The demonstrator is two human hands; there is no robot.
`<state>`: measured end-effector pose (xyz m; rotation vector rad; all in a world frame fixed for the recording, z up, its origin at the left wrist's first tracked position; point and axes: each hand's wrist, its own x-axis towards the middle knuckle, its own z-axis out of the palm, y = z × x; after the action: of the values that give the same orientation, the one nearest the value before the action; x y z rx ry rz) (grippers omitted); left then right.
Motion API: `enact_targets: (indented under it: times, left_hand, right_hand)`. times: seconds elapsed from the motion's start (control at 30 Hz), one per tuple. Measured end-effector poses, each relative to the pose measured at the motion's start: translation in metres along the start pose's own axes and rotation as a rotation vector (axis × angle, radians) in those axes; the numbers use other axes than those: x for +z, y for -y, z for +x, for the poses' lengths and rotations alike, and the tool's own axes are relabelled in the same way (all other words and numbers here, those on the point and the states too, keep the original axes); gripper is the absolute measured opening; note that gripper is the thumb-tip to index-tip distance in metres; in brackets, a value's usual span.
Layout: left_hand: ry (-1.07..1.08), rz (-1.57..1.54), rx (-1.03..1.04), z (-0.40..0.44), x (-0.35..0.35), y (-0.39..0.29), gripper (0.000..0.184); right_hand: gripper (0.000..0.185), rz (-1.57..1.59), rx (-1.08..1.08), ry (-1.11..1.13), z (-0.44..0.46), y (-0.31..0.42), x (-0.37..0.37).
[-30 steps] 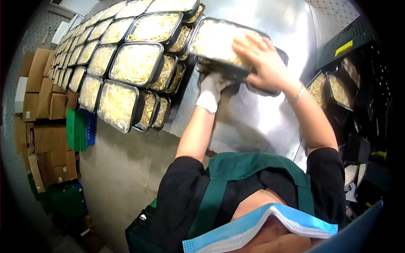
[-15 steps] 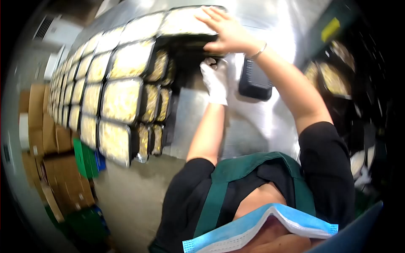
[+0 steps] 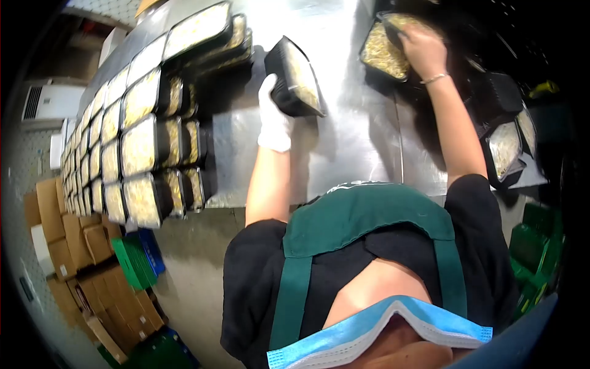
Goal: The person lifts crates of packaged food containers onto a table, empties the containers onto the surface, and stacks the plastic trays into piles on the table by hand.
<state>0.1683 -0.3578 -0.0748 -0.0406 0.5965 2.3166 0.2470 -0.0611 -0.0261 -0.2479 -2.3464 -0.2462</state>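
Observation:
My left hand (image 3: 275, 117), in a white glove, grips a black tray of sprouts (image 3: 301, 77) under clear film. The tray is tilted on its side above the metal table (image 3: 362, 147). At the upper right, my bare right hand (image 3: 424, 52) has its fingers closed on the edge of another sprout tray (image 3: 399, 23). That tray overlaps a third sprout tray (image 3: 382, 52) beside it. Part of my right fingertips is hidden behind the tray.
Stacked rows of filled sprout trays (image 3: 138, 144) cover the table's left side. More trays (image 3: 505, 147) lie at the right edge. Cardboard boxes (image 3: 117, 301) and a green crate (image 3: 134, 261) stand on the floor at left, and green crates (image 3: 531, 246) at lower right.
The tray under both hands is now on the stack at left. My left hand has picked up the black tray from the table. My right hand has moved right to other trays; the view has turned right.

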Motion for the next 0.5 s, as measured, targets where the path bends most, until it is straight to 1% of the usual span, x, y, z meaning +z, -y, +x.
enact_targets:
  times: [0.03, 0.07, 0.1, 0.13, 0.17, 0.2, 0.23, 0.3, 0.33, 0.37, 0.4, 0.43, 0.5]
  left_hand:
    - [0.014, -0.160, 0.040, -0.028, -0.002, 0.006, 0.048]
    - [-0.049, -0.142, 0.143, -0.047, -0.020, 0.018, 0.046]
    - [-0.187, 0.092, 0.211, -0.067, -0.044, 0.028, 0.046]
    - [-0.364, 0.250, 0.214, -0.087, -0.068, 0.040, 0.041]
    - [-0.529, 0.405, 0.132, -0.113, -0.086, 0.044, 0.037]
    - [-0.452, 0.629, -0.013, -0.138, -0.092, 0.037, 0.035]
    - [-0.363, 0.846, -0.167, -0.160, -0.092, 0.027, 0.034]
    - [-0.262, 0.801, -0.137, -0.182, -0.075, 0.017, 0.038]
    - [-0.196, 0.698, -0.247, -0.185, -0.072, 0.011, 0.041]
    - [-0.204, 0.690, -0.238, -0.188, -0.068, 0.011, 0.041]
    - [-0.278, 0.543, -0.260, -0.188, -0.063, 0.013, 0.043]
    - [-0.346, 0.395, -0.282, -0.186, -0.060, 0.017, 0.044]
    - [-0.472, 0.478, -0.079, -0.180, -0.072, 0.029, 0.040]
  right_hand:
    - [0.019, 0.101, 0.069, 0.047, 0.000, 0.006, -0.013]
    - [0.019, 0.354, 0.086, -0.043, -0.001, 0.014, -0.021]
    - [0.019, 0.610, 0.102, -0.130, -0.001, 0.024, -0.028]
    - [0.020, 0.844, 0.106, -0.072, -0.001, 0.041, -0.042]
    - [0.022, 1.071, 0.118, -0.006, -0.005, 0.060, -0.058]
    - [0.024, 1.166, -0.003, 0.074, -0.010, 0.077, -0.069]
    - [0.027, 1.184, -0.145, 0.142, -0.019, 0.095, -0.072]
    - [0.026, 0.997, -0.490, 0.254, -0.036, 0.119, -0.067]
    - [0.025, 1.007, -0.560, 0.352, -0.048, 0.127, -0.062]
    - [0.025, 1.013, -0.632, 0.448, -0.061, 0.134, -0.057]
    - [0.025, 1.238, -0.486, 0.550, -0.074, 0.140, -0.057]
    - [0.022, 1.277, -0.472, 0.555, -0.078, 0.142, -0.061]
    - [0.020, 1.324, -0.495, 0.578, -0.078, 0.144, -0.063]
